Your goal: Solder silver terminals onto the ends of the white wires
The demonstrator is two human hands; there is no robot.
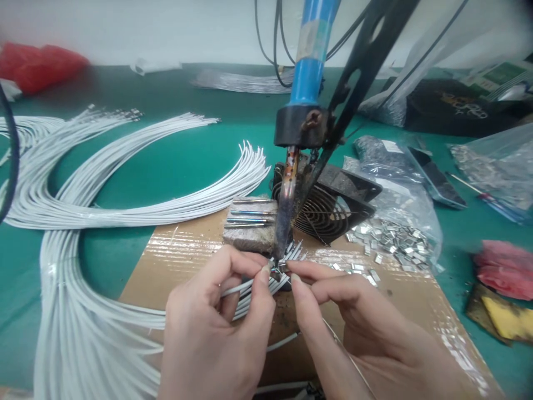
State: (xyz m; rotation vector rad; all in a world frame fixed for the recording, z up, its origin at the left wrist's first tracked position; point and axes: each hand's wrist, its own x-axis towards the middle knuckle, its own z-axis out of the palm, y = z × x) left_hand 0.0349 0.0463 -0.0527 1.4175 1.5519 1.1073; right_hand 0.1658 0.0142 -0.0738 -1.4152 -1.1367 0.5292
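My left hand (220, 328) is closed in a pinch on the end of a white cable (235, 288), right under the soldering iron's tip. The blue-handled soldering iron (308, 78) hangs in a black clamp, pointing down. My right hand (362, 322) pinches a small metal connector piece (283, 268) between thumb and index finger, against or very near the cable end. A thin wire (353, 364), likely solder, runs along that hand. Fingertips and the iron's tip partly hide the joint. More white cable ends (293, 253) lie behind the fingers.
Bundles of white cables (125, 216) curve across the left. A grey block with metal strips (251, 219) and a black fan (333, 205) stand behind the iron. Loose metal shells (400, 241) spill from a plastic bag at right. Cardboard (175, 261) covers the green mat.
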